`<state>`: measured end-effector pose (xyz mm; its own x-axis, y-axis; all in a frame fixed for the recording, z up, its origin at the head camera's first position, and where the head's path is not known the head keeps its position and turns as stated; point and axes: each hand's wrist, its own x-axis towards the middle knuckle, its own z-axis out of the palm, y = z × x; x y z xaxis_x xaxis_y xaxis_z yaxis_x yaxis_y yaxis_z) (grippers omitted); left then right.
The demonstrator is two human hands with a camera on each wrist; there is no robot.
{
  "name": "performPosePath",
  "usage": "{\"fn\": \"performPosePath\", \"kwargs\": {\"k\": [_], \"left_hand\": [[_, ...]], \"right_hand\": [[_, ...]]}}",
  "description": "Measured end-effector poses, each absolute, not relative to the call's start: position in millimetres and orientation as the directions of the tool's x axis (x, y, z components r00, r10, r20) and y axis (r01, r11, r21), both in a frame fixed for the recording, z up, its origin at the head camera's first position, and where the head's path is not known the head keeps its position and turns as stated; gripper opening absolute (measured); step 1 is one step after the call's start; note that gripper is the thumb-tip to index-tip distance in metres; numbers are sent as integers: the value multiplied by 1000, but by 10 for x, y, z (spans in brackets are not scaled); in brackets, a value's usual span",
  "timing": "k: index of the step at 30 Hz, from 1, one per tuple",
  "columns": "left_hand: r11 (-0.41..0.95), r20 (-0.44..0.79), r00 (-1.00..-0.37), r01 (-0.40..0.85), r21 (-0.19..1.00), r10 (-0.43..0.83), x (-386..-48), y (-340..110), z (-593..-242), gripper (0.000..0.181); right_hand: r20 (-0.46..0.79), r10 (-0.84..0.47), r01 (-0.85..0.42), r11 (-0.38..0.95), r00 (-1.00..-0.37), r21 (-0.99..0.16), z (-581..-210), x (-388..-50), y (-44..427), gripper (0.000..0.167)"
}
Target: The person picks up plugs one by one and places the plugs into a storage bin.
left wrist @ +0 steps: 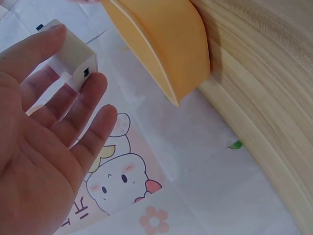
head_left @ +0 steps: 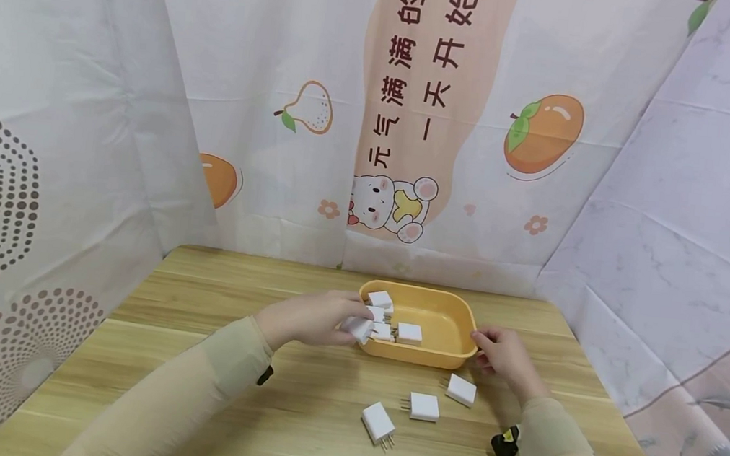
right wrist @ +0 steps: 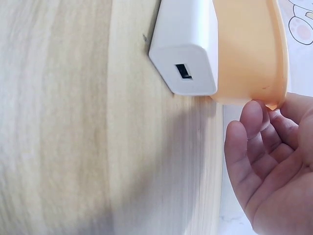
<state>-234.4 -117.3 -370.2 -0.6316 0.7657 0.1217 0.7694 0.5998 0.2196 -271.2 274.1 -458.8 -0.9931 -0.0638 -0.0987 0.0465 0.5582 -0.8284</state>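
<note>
My left hand (head_left: pixel 314 316) pinches a white plug-in charger (head_left: pixel 358 328) between thumb and fingers at the left end of a yellow plastic bin (head_left: pixel 434 359). In the left wrist view, the held charger (left wrist: pixel 73 55) shows a port on its end, and the bin's side (left wrist: pixel 168 39) is close by. Several white chargers lie in the left half of the bin, one of them a charger (head_left: pixel 409 334) near its middle. At the bin's right end, my right hand (head_left: pixel 505 357) pinches the rim; the right wrist view shows thumb and fingertips at the rim's corner (right wrist: pixel 274 98).
Three white chargers lie on the wooden table (head_left: pixel 295 425) in front of the bin: a left one (head_left: pixel 377 423), a middle one (head_left: pixel 424 407) and a right one (head_left: pixel 461 390) near my right hand. A printed curtain (head_left: pixel 265 176) hangs behind the table.
</note>
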Motion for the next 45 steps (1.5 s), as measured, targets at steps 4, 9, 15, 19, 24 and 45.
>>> {"fn": "performPosePath", "kwargs": {"k": [4, 9, 15, 19, 24, 45], "left_hand": [[604, 132, -636, 767, 217, 761, -2384, -1151, -3708, 40], [636, 121, -665, 742, 212, 737, -2448, -1097, -3725, 41], [660, 136, -699, 710, 246, 702, -2552, -1004, -3755, 41], [688, 128, -734, 672, 274, 667, -2624, -924, -3769, 44], [729, 112, -773, 628, 272, 625, -2728, -806, -3818, 43], [859, 61, -893, 445, 254, 445, -3042, -215, -4075, 43]], "right_hand": [[-95, -63, 44, 554, -993, -831, -4596, -2719, 2741, 36], [-100, -63, 49, 548, -993, -835, -4602, -2724, 2746, 36], [-102, -62, 51, 553, -993, -831, -4594, -2726, 2743, 37], [-101, -59, 51, 557, -993, -829, -4591, -2726, 2744, 38], [-104, -63, 52, 555, -993, -830, -4592, -2730, 2742, 37], [-114, -61, 63, 544, -992, -837, -4586, -2730, 2745, 38]]}}
